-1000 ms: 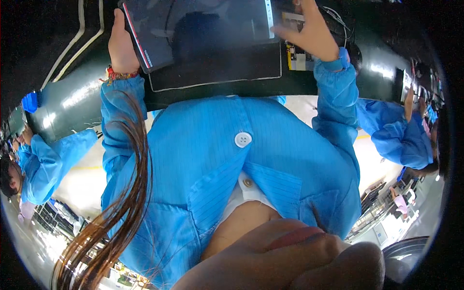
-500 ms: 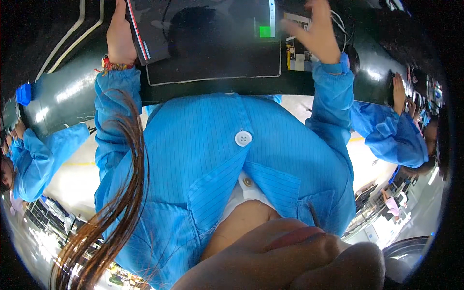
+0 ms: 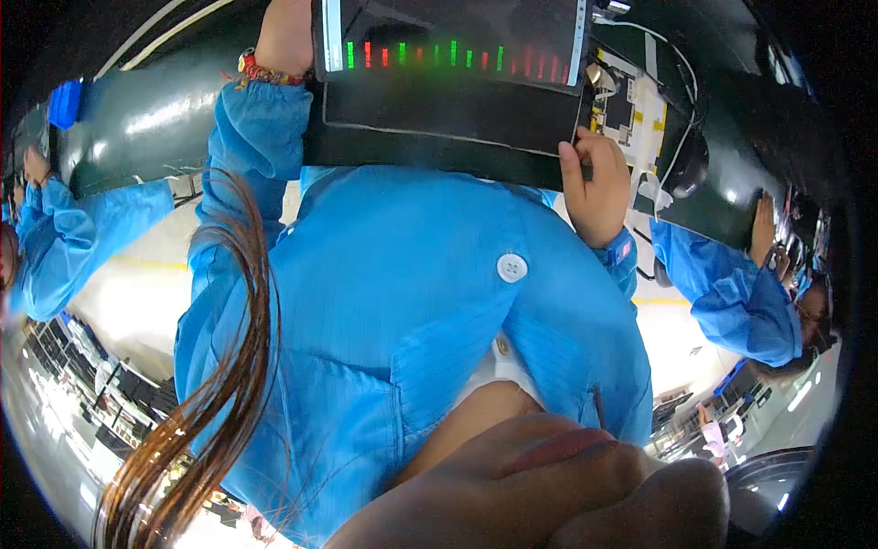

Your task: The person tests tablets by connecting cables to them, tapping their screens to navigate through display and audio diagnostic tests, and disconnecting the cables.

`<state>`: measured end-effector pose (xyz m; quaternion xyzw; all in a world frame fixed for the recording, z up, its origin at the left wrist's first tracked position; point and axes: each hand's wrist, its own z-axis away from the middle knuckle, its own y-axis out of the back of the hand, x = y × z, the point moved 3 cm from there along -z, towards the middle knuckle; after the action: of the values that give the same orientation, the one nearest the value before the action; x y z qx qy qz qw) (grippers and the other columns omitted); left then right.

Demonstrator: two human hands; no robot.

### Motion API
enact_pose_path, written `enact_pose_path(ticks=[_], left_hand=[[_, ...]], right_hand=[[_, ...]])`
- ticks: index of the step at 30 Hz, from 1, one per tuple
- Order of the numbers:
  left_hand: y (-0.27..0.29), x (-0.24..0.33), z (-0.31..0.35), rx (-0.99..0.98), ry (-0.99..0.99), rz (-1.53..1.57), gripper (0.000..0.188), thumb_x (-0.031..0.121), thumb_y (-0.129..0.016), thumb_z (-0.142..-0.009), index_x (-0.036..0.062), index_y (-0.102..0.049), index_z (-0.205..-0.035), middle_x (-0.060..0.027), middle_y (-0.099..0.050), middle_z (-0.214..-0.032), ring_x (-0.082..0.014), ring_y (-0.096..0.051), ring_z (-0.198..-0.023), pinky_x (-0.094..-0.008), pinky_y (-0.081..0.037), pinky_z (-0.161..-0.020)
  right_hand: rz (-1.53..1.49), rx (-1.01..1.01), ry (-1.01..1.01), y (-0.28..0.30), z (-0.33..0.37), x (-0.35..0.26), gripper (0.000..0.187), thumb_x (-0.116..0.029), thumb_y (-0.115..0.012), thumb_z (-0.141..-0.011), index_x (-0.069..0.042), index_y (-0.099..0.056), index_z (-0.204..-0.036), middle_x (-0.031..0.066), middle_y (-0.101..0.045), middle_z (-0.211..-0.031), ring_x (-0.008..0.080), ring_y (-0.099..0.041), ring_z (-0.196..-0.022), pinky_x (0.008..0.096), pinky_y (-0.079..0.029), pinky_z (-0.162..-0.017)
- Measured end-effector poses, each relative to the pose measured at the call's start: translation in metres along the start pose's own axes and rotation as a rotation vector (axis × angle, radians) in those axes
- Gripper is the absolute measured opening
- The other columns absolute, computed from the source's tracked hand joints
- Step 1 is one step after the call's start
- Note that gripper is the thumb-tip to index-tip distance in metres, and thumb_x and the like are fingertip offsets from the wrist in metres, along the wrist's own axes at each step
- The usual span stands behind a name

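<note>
A lit display panel shows rows of green and red bars on a dark screen. My left hand is at its left edge and appears to grip it; the fingertips are out of view. Below the panel lies a black mat with a thin pale border. At the mat's near right corner is my right hand, thumb up and fingers curled in; whatever they may pinch is too small to make out.
Right of the panel lies a circuit assembly with yellow tape, a ribbon and white cable. The dark green bench curves away both sides. A blue bin stands left. Co-workers in blue sleeves sit on either side.
The screen has gone from mostly dark with a green patch to coloured bars. My right hand has come down from beside the circuit assembly to the mat's corner. The whole view has shifted.
</note>
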<state>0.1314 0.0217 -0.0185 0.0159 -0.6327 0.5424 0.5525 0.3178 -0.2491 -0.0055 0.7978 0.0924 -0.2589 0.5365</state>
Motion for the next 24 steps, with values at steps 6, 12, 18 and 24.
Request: enact_pose_path(ticks=[6,12,18,24], left_hand=[[-0.001,0.007,0.011,-0.067,-0.003,0.077,0.053,0.042,-0.032,-0.097,-0.0006,-0.052,-0.12,-0.0141,-0.059,-0.116,-0.0252,-0.057,-0.104,-0.0342,-0.044,-0.094],[0.0,0.003,0.004,-0.059,-0.028,-0.006,0.051,0.04,-0.033,-0.097,-0.0016,-0.051,-0.12,-0.014,-0.06,-0.114,-0.0241,-0.057,-0.104,-0.0332,-0.044,-0.094],[0.011,0.011,0.01,0.062,-0.26,-0.438,0.047,0.037,-0.033,-0.098,-0.0016,-0.053,-0.116,-0.0132,-0.062,-0.106,-0.0214,-0.06,-0.097,-0.0306,-0.047,-0.089],[0.066,0.001,-0.001,0.311,-0.188,-0.384,0.045,0.033,-0.037,-0.097,0.0076,-0.04,-0.134,-0.0087,-0.057,-0.119,-0.0206,-0.059,-0.101,-0.0316,-0.048,-0.085]], right_hand=[[0.128,-0.177,-0.234,0.004,-0.031,-0.02,0.019,-0.023,-0.066,-0.08,-0.007,-0.057,-0.075,0.0108,-0.061,-0.081,0.0302,-0.055,-0.074,0.0401,-0.044,-0.067],[0.053,-0.061,0.685,-0.044,-0.07,-0.088,0.017,-0.026,-0.066,-0.076,-0.012,-0.056,-0.074,-0.0015,-0.062,-0.11,0.0205,-0.052,-0.093,0.0374,-0.041,-0.077],[0.055,-0.119,0.68,-0.036,-0.081,-0.08,0.012,-0.025,-0.064,-0.076,-0.014,-0.059,-0.079,-0.0011,-0.062,-0.112,0.0217,-0.052,-0.095,0.0356,-0.039,-0.082],[-0.057,-0.068,-0.12,0.022,-0.092,0.069,0.02,-0.018,-0.061,-0.084,-0.006,-0.064,-0.099,0.0101,-0.065,-0.086,0.0206,-0.062,-0.075,0.0303,-0.048,-0.069]])
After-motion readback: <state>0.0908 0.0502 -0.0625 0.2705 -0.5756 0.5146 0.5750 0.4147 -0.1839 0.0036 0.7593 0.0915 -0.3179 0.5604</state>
